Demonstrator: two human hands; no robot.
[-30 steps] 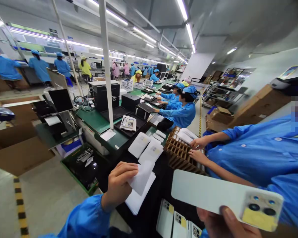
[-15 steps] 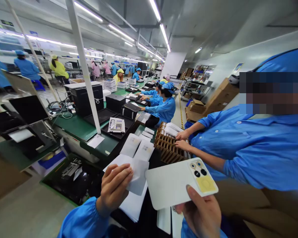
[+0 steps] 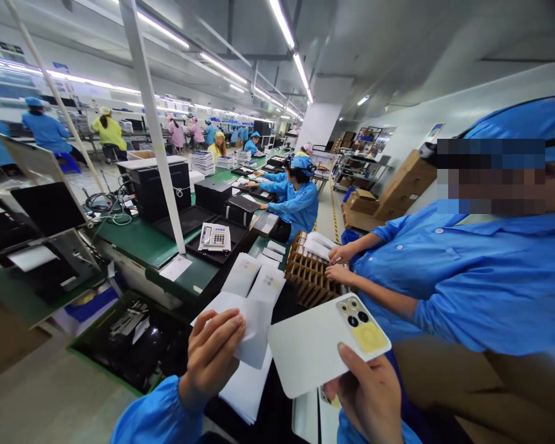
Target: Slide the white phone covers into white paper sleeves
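My right hand (image 3: pixel 374 394) grips a white phone (image 3: pixel 309 348) by its lower edge, thumb across the back. Its back faces me, with several camera lenses and a yellow patch at the right end. My left hand (image 3: pixel 215 354), fingers closed together, pinches a thin translucent white sheet or sleeve (image 3: pixel 258 330) just left of the phone. Below that sheet lies a stack of white paper (image 3: pixel 247 391) on the black surface. Beyond it are two white-wrapped phones (image 3: pixel 241 274), their camera areas showing faintly through. More pale phones (image 3: pixel 306 414) lie beneath my right hand, partly hidden.
A co-worker in blue (image 3: pixel 398 271) on the right handles white items in a brown divided cardboard rack (image 3: pixel 300 271). A calculator (image 3: pixel 215 236) sits on a black tray ahead. A white post (image 3: pixel 155 123) rises from the green bench (image 3: pixel 141 237). A green-rimmed bin (image 3: pixel 120 345) stands lower left.
The phone and my right hand have shifted slightly left in view, closer to the sheet. My left hand keeps its pinch on the sheet. The whole view has turned a little.
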